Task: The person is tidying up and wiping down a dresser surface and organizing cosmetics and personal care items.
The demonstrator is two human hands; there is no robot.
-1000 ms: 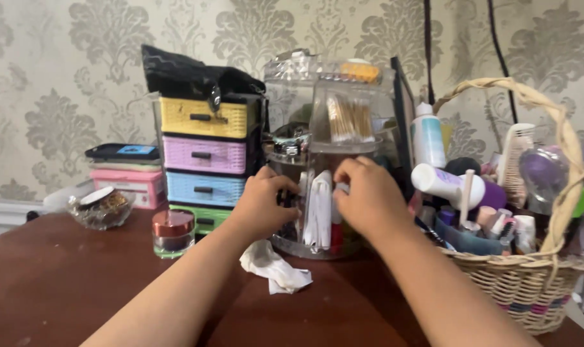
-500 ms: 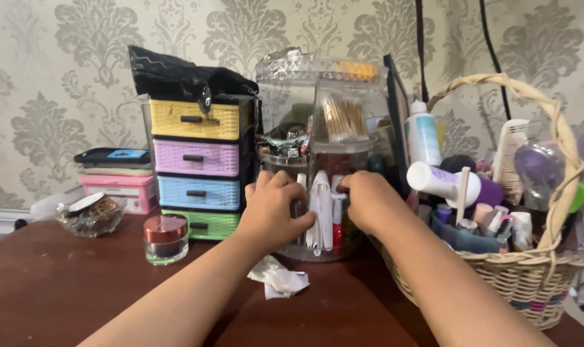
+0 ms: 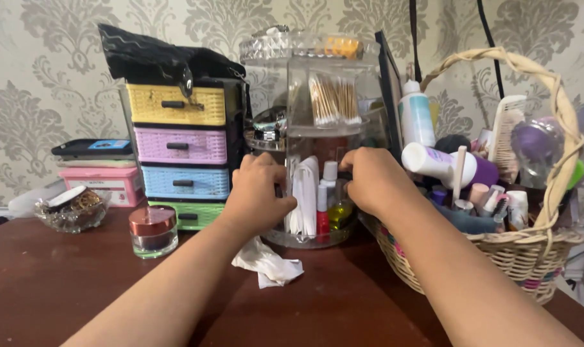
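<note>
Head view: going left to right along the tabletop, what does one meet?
Glass dish → copper-lidded jar → stack of coloured drawers → left hand → clear organiser → right hand → wicker basket.

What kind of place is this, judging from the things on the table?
Probably a dressing table in a home, perhaps a bedroom. Both hands are at a clear cosmetics organizer holding small bottles and cotton swabs, a wicker basket is full of toiletries, and patterned wallpaper covers the wall behind.
</note>
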